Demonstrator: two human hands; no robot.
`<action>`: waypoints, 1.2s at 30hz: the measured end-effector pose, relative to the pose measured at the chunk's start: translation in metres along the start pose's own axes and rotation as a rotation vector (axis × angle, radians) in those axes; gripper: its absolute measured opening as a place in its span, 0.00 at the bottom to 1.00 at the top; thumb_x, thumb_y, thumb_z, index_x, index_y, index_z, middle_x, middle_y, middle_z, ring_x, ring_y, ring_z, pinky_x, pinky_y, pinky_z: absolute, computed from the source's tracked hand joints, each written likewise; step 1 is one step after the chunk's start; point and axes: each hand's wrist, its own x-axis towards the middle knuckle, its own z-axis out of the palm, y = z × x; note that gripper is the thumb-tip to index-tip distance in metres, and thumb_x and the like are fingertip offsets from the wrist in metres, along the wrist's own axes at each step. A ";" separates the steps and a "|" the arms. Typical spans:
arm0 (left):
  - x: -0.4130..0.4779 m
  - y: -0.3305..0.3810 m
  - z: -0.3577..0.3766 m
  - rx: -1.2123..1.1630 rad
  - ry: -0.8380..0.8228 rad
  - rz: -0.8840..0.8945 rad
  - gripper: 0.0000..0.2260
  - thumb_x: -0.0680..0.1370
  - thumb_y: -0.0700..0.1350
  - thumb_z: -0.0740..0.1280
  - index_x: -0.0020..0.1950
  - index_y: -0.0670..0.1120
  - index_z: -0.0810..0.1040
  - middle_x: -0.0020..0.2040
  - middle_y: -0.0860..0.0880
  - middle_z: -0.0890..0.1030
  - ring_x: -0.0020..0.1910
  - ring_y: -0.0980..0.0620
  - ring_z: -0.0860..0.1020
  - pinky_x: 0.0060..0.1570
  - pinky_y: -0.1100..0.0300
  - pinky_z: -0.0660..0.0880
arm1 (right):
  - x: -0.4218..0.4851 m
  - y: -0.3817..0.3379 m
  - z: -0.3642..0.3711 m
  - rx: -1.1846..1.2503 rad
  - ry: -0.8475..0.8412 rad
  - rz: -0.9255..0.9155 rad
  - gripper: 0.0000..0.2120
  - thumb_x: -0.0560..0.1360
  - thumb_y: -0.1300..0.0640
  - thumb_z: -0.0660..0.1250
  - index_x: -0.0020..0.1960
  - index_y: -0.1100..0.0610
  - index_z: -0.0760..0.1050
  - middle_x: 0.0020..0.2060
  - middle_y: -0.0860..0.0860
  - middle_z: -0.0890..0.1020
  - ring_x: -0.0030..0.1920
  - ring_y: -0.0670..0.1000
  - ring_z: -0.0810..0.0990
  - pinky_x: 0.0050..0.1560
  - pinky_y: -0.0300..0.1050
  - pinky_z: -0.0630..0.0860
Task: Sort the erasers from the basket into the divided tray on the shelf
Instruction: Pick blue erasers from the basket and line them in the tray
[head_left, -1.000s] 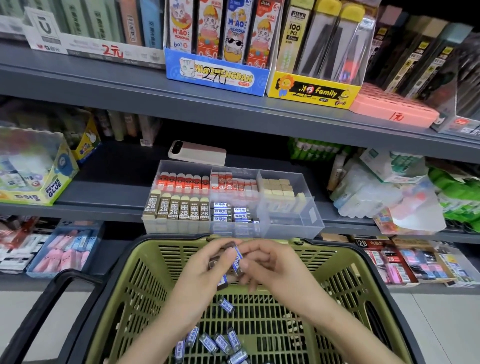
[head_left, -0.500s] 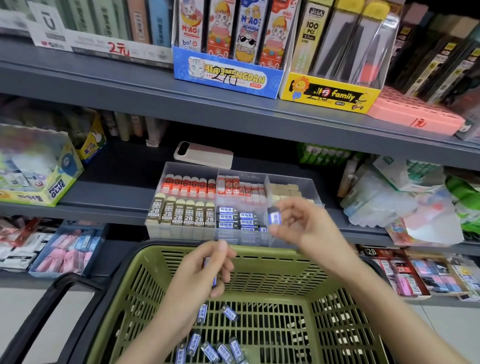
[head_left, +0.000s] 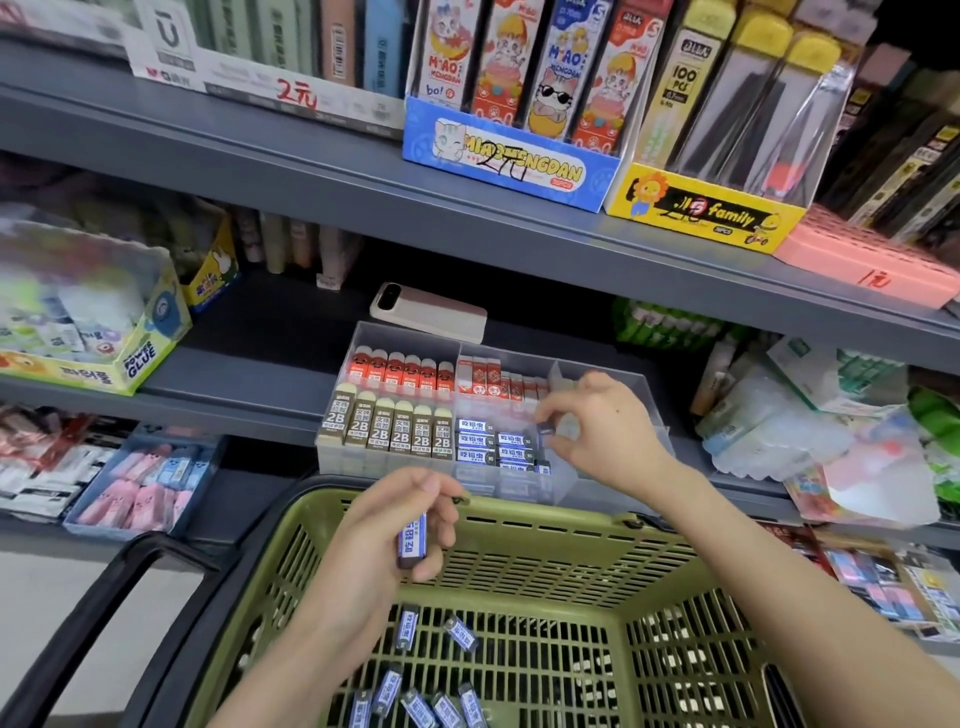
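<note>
A clear divided tray (head_left: 613, 376) stands on the middle shelf, with red, brown 2B and blue-labelled erasers in separate compartments. My right hand (head_left: 597, 431) is over the tray's blue-eraser compartment (head_left: 493, 447) and pinches a small blue eraser (head_left: 545, 431) between thumb and fingers. My left hand (head_left: 395, 535) hovers above the green basket (head_left: 545, 525) and holds another blue-labelled eraser (head_left: 412, 540). Several more blue erasers (head_left: 415, 701) lie loose on the basket's floor.
A pink power bank (head_left: 428, 312) lies behind the tray. A glue box (head_left: 104, 332) sits at left, plastic-wrapped packs (head_left: 789, 415) at right. The upper shelf edge (head_left: 363, 208) overhangs the tray. The basket's black handle (head_left: 104, 613) hangs at the lower left.
My right hand carried its eraser up from the basket and on to the tray's blue compartment. My left hand stayed over the basket with its eraser. The view moved closer.
</note>
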 end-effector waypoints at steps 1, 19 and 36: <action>0.000 0.000 0.000 0.001 -0.007 -0.004 0.10 0.72 0.47 0.69 0.44 0.40 0.81 0.35 0.47 0.76 0.30 0.55 0.72 0.25 0.64 0.64 | 0.000 0.000 0.000 -0.044 0.014 -0.024 0.09 0.68 0.55 0.71 0.48 0.48 0.82 0.35 0.45 0.76 0.45 0.52 0.73 0.44 0.43 0.66; -0.002 0.004 -0.003 -0.034 -0.025 0.009 0.11 0.68 0.46 0.67 0.43 0.40 0.81 0.35 0.46 0.76 0.32 0.55 0.72 0.24 0.64 0.63 | 0.020 -0.011 -0.003 -0.299 -0.188 -0.062 0.10 0.73 0.54 0.64 0.50 0.44 0.81 0.44 0.47 0.82 0.53 0.50 0.75 0.54 0.43 0.60; -0.003 0.005 -0.002 -0.042 0.002 -0.013 0.10 0.67 0.46 0.67 0.42 0.42 0.82 0.34 0.47 0.75 0.31 0.55 0.72 0.25 0.63 0.61 | 0.018 -0.024 -0.015 0.234 -0.314 0.114 0.07 0.74 0.56 0.68 0.49 0.47 0.82 0.45 0.40 0.82 0.36 0.35 0.72 0.35 0.16 0.60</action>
